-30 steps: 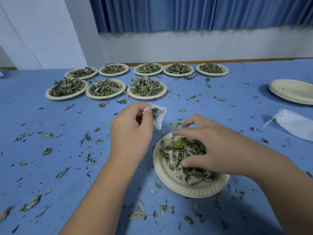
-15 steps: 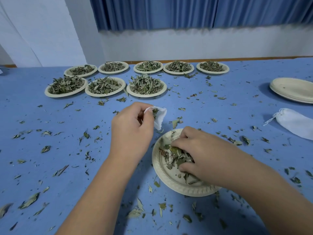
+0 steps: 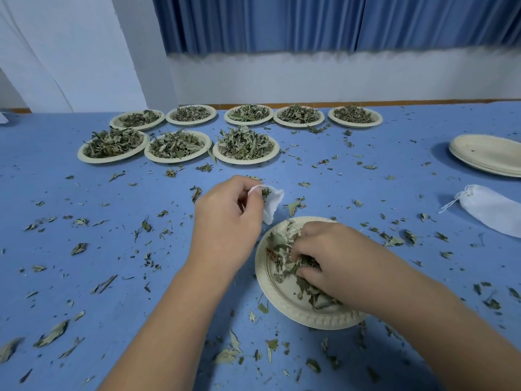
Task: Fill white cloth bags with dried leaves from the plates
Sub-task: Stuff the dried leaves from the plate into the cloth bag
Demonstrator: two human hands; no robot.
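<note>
My left hand [image 3: 225,224] pinches the open rim of a small white cloth bag [image 3: 272,203], held up just left of and above the near plate; a few green leaves show in its mouth. My right hand [image 3: 327,258] lies in the near cream plate [image 3: 284,309], its fingers curled around a bunch of dried leaves [image 3: 284,258]. Most of the plate's right half is hidden under that hand and forearm.
Several cream plates heaped with dried leaves [image 3: 245,145] stand in two rows at the back of the blue table [image 3: 84,249]. A stack of empty plates [image 3: 487,153] and a filled white drawstring bag [image 3: 493,207] lie at the right. Loose leaf bits are scattered everywhere.
My right hand has gone from spread flat over the plate's leaves to curled, gathering a bunch toward the plate's left side. The left hand and bag have stayed in place.
</note>
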